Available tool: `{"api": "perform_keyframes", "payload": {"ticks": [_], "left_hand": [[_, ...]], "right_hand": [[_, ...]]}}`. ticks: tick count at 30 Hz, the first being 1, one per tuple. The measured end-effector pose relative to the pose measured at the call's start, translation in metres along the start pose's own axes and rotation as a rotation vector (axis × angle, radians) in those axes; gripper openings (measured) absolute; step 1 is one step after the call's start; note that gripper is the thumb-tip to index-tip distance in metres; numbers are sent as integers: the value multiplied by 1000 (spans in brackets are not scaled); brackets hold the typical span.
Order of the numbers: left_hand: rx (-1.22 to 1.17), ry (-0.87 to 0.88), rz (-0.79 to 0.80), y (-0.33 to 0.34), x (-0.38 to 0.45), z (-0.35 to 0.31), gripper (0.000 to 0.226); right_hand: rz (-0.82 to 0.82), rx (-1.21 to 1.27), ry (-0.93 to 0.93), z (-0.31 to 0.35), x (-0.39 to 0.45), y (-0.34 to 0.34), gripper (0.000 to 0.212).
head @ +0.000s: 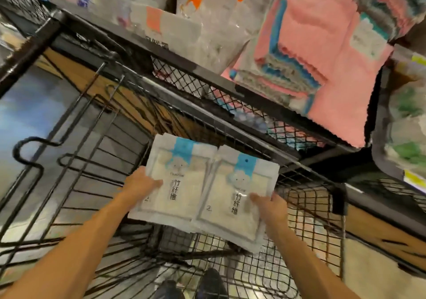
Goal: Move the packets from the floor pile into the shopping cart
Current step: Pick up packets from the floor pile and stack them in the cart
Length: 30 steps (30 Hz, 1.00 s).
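Two flat white packets, the left packet [171, 181] and the right packet [237, 195], each with a blue header and black printed characters, are held side by side above the wire shopping cart [76, 178], their inner edges overlapping slightly between the two hands. The left hand [140, 184] grips the outer edge of the left packet, thumb on top and the other fingers hidden beneath; the right hand [270, 206] pinches the lower outer corner of the right packet in the same way, thumb laid across its face. Beyond the fingertips runs a black mesh shelf [230, 100] stacked with pink towels [318, 52] and clear-wrapped goods [202, 17]; below the wrists, the cart's basket floor and dark shoes [212, 282] show through the wires. No floor pile is in view. The step in hand appears to be the transfer itself, with the packets lifted and poised over the basket. The next move likely calls for lowering both packets past the rim and loosening both grips together, so neither slides off the other or catches on the wires.
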<state>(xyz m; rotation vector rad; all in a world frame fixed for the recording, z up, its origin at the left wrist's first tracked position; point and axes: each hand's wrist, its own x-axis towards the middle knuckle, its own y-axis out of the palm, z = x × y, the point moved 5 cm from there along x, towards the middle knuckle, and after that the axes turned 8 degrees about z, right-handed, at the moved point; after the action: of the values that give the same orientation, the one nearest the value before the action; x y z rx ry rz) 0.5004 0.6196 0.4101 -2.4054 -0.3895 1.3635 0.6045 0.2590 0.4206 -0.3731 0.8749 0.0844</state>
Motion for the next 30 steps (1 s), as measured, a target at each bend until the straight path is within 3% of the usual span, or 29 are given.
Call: {"api": "perform_keyframes", "payload": {"ticks": [5,9,11,14,21,30], "left_hand": [[116,121,-251,18,-10,-7,39],[572,251,-389,19,-14,-18,57],[780,297,-434,20,-17,-27,54],[902,339,-413,21,-26,-37,48],[817,486,-505,-4,-85,-76,58],[814,707,-474,-53,-219,-155,64]], "right_hand": [[-202,-327,-71,1,-3,13,32],[-275,-582,-184,13,-6,20,39],[-309,-678,-204,18,-9,21,51],[-352,-816,-184,29,-16,15,64],[-299,-914,-416,69,-75,1,57],[-354,-907,-615,149,-239,-31,61]]}}
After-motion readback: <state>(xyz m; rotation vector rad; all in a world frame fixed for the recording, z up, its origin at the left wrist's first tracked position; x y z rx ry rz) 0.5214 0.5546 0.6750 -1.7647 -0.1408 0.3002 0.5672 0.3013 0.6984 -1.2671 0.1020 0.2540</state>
